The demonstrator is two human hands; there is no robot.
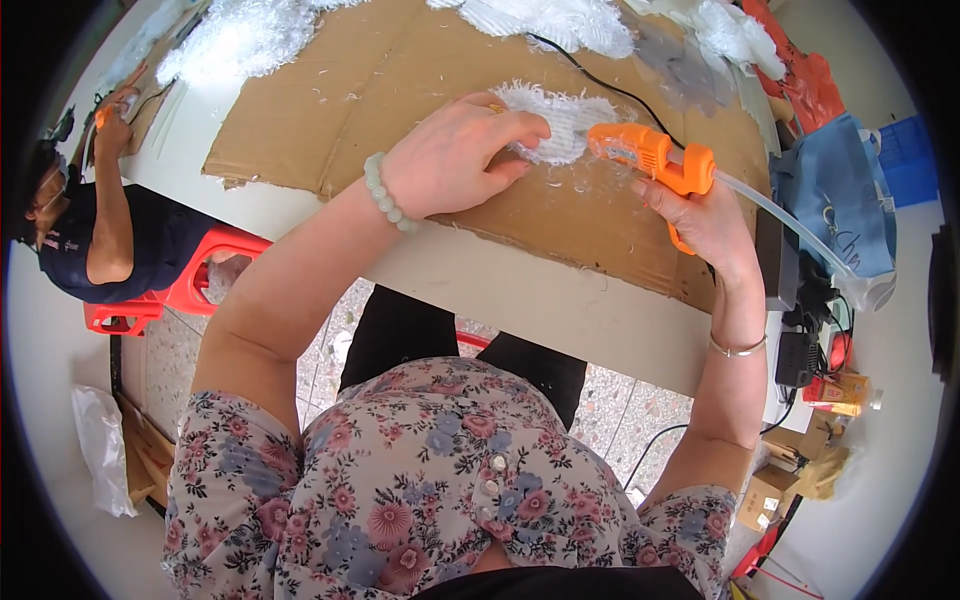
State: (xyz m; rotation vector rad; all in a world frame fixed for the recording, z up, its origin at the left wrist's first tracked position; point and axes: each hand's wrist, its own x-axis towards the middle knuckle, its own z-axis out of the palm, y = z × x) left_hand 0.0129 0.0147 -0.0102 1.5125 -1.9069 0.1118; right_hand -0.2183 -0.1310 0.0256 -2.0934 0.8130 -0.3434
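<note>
1. I see the left hand (450,155) half curled, grip unclear, at white fringed cloth (560,108) on cardboard (300,130).
2. Right hand (705,222) wraps an orange glue gun (645,150).
3. Its nozzle (585,134), near the left fingers (524,126), could burn them.

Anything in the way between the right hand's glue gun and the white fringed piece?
Nothing visible. The right hand aims the orange glue gun at the white fringed piece from its right; the left hand is on the opposite side. Contact can't be judged.
</note>
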